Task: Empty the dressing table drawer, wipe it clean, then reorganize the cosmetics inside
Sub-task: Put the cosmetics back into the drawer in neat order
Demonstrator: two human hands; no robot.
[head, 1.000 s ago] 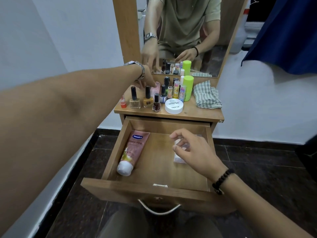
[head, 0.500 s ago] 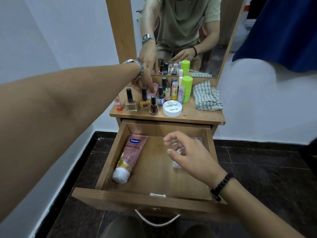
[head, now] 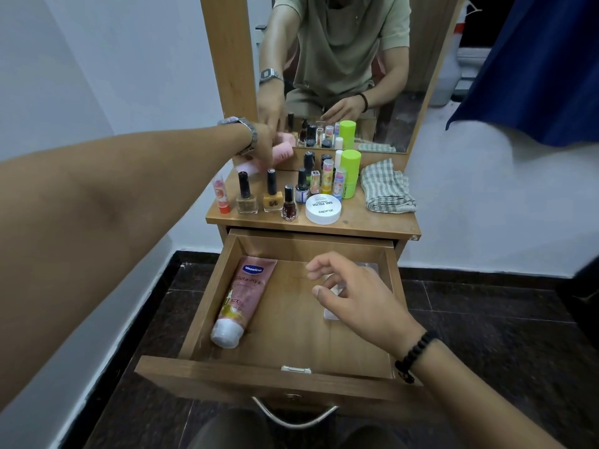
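The left hand (head: 264, 147) reaches far with its arm outstretched, fingers curled, while the right hand (head: 353, 294) hovers nearer, fingers loosely spread.

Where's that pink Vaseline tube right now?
The pink Vaseline tube lies along the left wall of the open drawer, white cap toward the front, across from the right hand.

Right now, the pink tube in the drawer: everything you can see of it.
The pink tube is soft plastic with a blue Vaseline logo, "Gluta-Hya" print and a white cap. It lies flat on the drawer floor along the left wall, cap toward the front, crimped end toward the back. Neither hand touches it.
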